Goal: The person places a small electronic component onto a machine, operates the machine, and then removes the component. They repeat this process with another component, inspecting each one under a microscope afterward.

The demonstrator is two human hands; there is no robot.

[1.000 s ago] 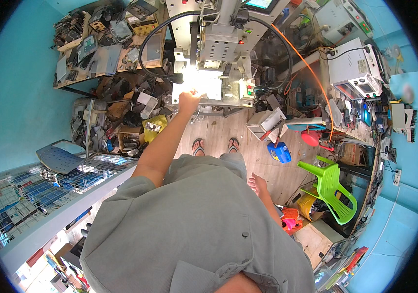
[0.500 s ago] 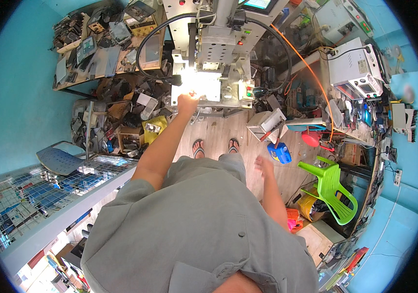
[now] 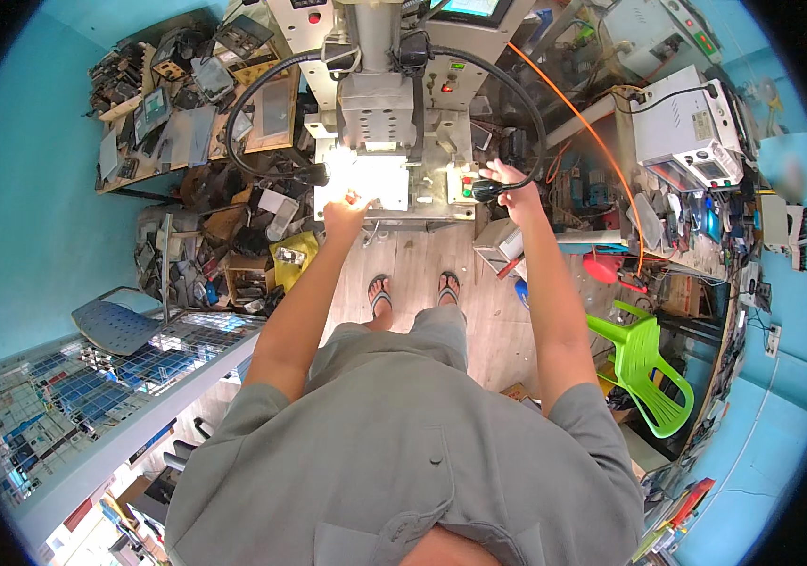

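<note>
Person stands at a grey press-like machine (image 3: 380,104), both arms stretched forward. Left hand (image 3: 345,215) is at the front edge of the machine's brightly lit work plate (image 3: 372,179); glare washes out the fingers, so cannot tell whether that grip is spread or pinching anything. A black flexible lamp arm (image 3: 262,104) loops just left of this hand, its head beside the lit plate. Right hand (image 3: 507,181) is raised at the machine's right side, fingers loosely spread, fingertips at or just over a small black object (image 3: 485,191) on the end of a black hose (image 3: 507,85); contact not clear, grip not closed around it. Just left of the right hand sits a small control box with red and green buttons (image 3: 465,184), fixed to the machine front. Between the two hands: the plate's front edge and the metal surface (image 3: 422,212) carrying it. Below the hands, on the wooden floor (image 3: 413,264), two feet in sandals (image 3: 380,297). Well right of the right hand: a white box-shaped device (image 3: 691,127) on a cluttered side surface, an orange cable (image 3: 601,151) arcing down past it, a green plastic chair (image 3: 653,363) further down. Left of the left hand: heaps of scrap parts and boxes (image 3: 224,255) and a yellow bag (image 3: 295,257).
</note>
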